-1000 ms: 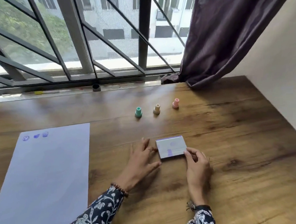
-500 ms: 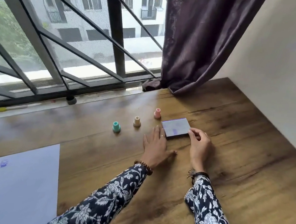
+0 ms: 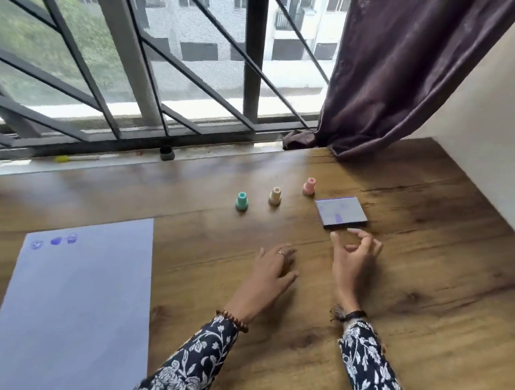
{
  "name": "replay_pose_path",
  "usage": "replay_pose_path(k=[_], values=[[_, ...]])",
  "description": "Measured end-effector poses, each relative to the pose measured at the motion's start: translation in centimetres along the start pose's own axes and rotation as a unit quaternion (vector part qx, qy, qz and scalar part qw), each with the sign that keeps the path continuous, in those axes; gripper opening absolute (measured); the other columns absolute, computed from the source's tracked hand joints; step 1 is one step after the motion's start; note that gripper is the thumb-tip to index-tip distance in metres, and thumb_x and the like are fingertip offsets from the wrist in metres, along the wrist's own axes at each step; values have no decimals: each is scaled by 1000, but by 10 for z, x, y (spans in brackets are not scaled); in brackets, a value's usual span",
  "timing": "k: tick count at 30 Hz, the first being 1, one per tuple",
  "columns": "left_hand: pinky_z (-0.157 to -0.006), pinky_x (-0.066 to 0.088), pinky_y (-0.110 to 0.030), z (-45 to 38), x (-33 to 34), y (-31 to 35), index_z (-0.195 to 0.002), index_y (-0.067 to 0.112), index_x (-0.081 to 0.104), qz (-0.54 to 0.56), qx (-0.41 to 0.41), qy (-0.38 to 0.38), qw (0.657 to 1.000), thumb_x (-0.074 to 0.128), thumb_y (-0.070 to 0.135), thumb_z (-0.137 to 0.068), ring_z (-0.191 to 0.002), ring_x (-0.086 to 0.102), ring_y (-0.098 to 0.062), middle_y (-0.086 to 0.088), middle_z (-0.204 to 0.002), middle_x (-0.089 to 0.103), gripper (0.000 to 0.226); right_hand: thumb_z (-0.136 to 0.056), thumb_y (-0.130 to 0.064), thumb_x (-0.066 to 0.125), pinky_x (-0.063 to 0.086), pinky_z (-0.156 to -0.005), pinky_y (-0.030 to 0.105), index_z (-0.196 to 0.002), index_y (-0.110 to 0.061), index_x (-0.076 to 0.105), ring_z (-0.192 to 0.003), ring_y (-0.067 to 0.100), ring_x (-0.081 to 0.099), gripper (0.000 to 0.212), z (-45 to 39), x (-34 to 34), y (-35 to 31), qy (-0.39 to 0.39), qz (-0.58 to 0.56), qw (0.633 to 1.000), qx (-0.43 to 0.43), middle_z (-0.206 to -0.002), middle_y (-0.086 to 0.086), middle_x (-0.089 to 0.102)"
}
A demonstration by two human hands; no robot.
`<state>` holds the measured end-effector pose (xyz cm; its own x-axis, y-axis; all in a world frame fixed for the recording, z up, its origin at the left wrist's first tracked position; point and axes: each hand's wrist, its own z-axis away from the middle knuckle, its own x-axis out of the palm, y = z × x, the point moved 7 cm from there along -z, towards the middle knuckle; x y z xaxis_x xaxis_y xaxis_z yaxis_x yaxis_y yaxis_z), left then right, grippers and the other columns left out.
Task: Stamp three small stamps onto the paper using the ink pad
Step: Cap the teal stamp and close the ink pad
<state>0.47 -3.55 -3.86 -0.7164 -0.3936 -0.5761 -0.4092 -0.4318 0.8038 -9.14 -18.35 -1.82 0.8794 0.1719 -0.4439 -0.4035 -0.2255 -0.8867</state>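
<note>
Hovering just below the ink pad (image 3: 341, 214), the right hand (image 3: 352, 260) sits right of centre in the frame with fingers loosely curled and holding nothing, its fingertips close to the pad's near edge but apart from it. Beside it, near the middle of the frame, the left hand (image 3: 270, 273) rests palm down on the wooden table (image 3: 429, 290), fingers relaxed and empty, a ring on one finger and a bead bracelet at the wrist. Both arms wear dark floral sleeves. The ink pad lies flat on the table, blue smudges on its pale surface. Just to its upper left stands a pink stamp (image 3: 309, 186), then a beige stamp (image 3: 275, 195) and a green stamp (image 3: 241, 201), all upright in a slanting row toward the left. A sheet of paper (image 3: 74, 318) fills the lower left of the frame, well apart from the hands, carrying three small blue prints (image 3: 55, 240) in its top left corner. A barred window (image 3: 137, 57) spans the upper left, and a dark curtain (image 3: 403, 67) hangs at upper right.
</note>
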Motion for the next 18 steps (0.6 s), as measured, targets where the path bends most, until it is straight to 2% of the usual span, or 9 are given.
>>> replay_pose_path(k=[2, 3, 5, 6, 7, 9, 13, 15, 18], values=[[-110, 34, -43, 35, -17, -7, -125, 12, 48, 85, -14, 34, 996, 53, 10, -89, -121, 48, -23, -13, -126, 54, 36, -76, -17, 70, 42, -71, 32, -97, -16, 56, -74, 21, 52, 26, 47, 17, -13, -49, 1, 999, -7, -101, 4, 46], [-106, 39, -35, 54, -27, -11, -122, 15, 51, 111, -22, 55, 992, 51, 8, -89, -116, 52, -21, -10, -122, 57, 33, -76, -17, 70, 44, -71, 34, -96, -19, 56, -73, 18, 50, 25, 73, 26, -20, -73, -8, 997, -11, -99, 0, 45], [-95, 38, -11, 96, -54, -23, -116, 24, 55, 99, -24, 117, 988, 47, 9, -91, -108, 55, -9, 5, -114, 60, 30, -76, -17, 71, 46, -71, 35, -96, -22, 56, -74, 16, 50, 25, 124, 41, -34, -130, -26, 991, -22, -96, -3, 46], [-88, 38, -7, 120, -71, -33, -113, 28, 56, 71, -28, 157, 985, 47, 9, -90, -103, 56, -5, 10, -110, 61, 31, -75, -18, 71, 47, -72, 36, -96, -22, 56, -75, 17, 52, 26, 151, 51, -44, -166, -26, 985, -37, -95, -4, 47], [-86, 40, -9, 141, -86, -42, -111, 31, 58, 48, -38, 192, 979, 47, 7, -90, -101, 58, -3, 12, -107, 63, 34, -75, -20, 72, 47, -73, 37, -97, -22, 57, -78, 17, 54, 27, 174, 58, -51, -198, -16, 979, -56, -96, -4, 48], [-93, 41, -15, 185, -116, -65, -109, 29, 60, 30, -76, 266, 961, 46, 0, -89, -106, 57, -4, 9, -112, 65, 37, -74, -30, 73, 40, -79, 34, -102, -23, 58, -88, 14, 56, 33, 217, 73, -69, -269, 24, 955, -121, -103, -6, 51], [-104, 34, -30, 280, -165, -113, -114, 13, 60, -52, -171, 393, 902, 41, -9, -89, -126, 44, -17, -7, -126, 60, 38, -74, -57, 56, 24, -101, 36, -120, -30, 49, -122, 14, 38, 54, 292, 105, -88, -425, 138, 852, -273, -132, -5, 42], [-108, 30, -36, 316, -178, -135, -117, 13, 58, -51, -218, 411, 884, 42, -8, -88, -132, 34, -14, -8, -132, 55, 39, -74, -63, 50, 13, -110, 38, -125, -33, 44, -132, 16, 28, 59, 305, 114, -87, -453, 182, 819, -303, -142, -6, 33], [-114, 17, -38, 336, -177, -156, -125, 16, 51, -49, -246, 350, 903, 53, 7, -89, -137, 19, -9, -2, -143, 43, 37, -76, -63, 50, 11, -113, 37, -127, -34, 43, -134, 16, 26, 59, 300, 116, -85, -438, 191, 825, -302, -145, -7, 32]])
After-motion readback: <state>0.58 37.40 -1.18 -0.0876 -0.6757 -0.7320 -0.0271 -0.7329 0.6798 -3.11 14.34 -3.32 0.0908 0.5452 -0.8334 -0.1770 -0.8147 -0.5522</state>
